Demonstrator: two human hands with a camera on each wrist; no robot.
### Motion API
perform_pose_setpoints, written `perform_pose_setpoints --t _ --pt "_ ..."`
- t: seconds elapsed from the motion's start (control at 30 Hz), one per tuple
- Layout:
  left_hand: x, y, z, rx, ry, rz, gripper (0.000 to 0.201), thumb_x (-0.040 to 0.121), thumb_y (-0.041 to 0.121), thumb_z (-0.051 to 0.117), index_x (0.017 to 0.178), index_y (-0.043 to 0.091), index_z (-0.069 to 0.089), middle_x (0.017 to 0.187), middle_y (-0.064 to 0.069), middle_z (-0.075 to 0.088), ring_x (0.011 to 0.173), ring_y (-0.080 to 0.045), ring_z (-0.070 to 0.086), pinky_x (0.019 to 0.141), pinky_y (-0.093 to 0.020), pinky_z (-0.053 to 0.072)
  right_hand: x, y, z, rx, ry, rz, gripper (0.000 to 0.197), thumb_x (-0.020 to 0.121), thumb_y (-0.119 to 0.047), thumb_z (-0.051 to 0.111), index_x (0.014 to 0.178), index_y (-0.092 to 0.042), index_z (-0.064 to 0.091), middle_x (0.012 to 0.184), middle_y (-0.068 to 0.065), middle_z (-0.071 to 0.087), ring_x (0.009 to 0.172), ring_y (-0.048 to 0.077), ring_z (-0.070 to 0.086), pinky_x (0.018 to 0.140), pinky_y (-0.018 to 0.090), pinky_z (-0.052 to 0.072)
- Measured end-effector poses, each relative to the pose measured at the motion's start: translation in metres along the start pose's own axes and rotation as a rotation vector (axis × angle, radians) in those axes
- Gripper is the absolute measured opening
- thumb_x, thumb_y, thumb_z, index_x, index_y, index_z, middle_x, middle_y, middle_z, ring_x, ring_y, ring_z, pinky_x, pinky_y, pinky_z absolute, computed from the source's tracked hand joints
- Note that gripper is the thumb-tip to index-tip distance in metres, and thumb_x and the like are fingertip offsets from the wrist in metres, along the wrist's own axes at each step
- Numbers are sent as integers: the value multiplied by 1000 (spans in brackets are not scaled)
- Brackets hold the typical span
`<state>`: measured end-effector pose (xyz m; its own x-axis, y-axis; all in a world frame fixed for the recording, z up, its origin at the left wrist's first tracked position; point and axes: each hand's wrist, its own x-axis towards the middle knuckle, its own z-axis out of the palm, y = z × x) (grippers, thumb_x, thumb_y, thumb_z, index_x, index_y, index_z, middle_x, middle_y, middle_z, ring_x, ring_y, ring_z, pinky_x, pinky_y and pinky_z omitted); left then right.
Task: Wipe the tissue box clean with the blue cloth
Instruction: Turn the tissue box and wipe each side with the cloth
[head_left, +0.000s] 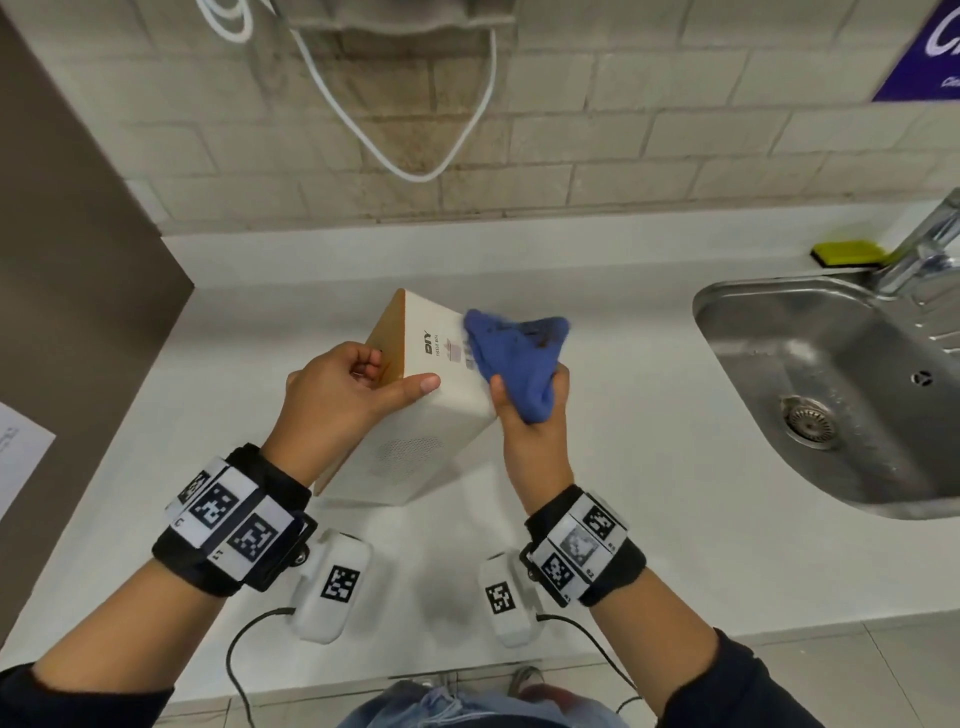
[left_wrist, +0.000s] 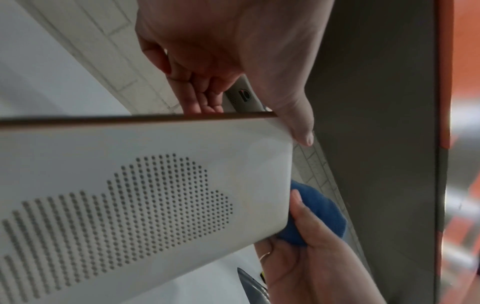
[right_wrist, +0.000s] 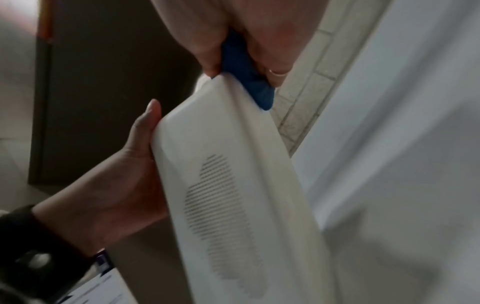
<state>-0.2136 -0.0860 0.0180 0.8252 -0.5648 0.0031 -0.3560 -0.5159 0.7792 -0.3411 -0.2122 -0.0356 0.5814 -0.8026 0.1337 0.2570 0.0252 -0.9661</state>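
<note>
Right now, from the head view, I have the tissue box (head_left: 415, 415) tipped up on the white counter (head_left: 623, 467), one lower corner down near the counter and the rest tilted away from me. My left hand (head_left: 343, 400) grasps its upper left edge, thumb laid across the white face and fingers curled over the tan wooden side. My right hand (head_left: 535, 415) clutches the blue cloth (head_left: 514, 353), bunched up and pressed against the box's right side next to the printed lettering. To the right sits a steel sink (head_left: 831, 395) with a tap (head_left: 930, 249), and a yellow sponge (head_left: 852, 253) lies on the ledge behind it.

From my left wrist, the box's white face with its dotted cloud pattern fills the lower picture. My fingers (left_wrist: 202, 96) hook behind the wooden edge and my thumb lies along the corner. Below, my other hand holds the blue wad against the box's far edge.

From my right wrist, blurred, the cloth is squeezed between my thumb and ringed finger, touching the box's top corner. My left hand holds the opposite edge.
</note>
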Motion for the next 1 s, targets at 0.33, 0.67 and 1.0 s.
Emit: perform_pose_setpoints --t 0.33,0.67,1.0 --pt "9 -10 -13 62 80 -46 66 45 81 55 75 23 63 77 15 63 78 -1 56 96 -45 44 -43 24 -3 -51 -205 134 54 78 -50 53 124 -21 50 123 -2 58 111 0 55 92 16 44" --pt "15 -13 -20 137 42 -56 69 46 85 55 76 25 64 81 15 64 97 -17 57 99 -45 40 -6 8 -29 266 -40 119 71 64 -62 67 117 -17 50 97 -15 70 98 0 62 79 17 50" --pt "-17 3 68 718 -75 171 77 50 88 47 65 14 57 64 0 60 65 -20 53 84 -40 27 40 -11 -83 -203 -47 25 28 76 -12 53 100 -25 56 104 8 53 96 14 56 84 27 47"
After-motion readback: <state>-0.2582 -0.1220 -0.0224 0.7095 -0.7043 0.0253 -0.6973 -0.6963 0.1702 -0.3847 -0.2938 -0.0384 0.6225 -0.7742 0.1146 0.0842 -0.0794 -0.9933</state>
